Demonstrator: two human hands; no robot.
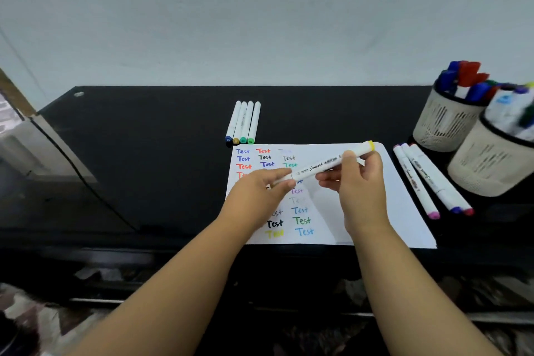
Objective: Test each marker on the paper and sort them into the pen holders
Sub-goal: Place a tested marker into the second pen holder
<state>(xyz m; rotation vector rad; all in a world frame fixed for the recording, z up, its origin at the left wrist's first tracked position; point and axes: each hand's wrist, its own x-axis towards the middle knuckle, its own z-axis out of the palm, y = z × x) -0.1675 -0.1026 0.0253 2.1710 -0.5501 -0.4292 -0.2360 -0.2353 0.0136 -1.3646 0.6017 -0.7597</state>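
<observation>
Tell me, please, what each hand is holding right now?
Left hand: grips the yellow marker at its lower end.
Right hand: grips the same marker's barrel.

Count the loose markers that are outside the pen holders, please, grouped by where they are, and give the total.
Markers in a row behind the paper: 4
Markers lying right of the paper: 3
Yellow-capped marker held by the left hand and right hand: 1
Total: 8
</observation>
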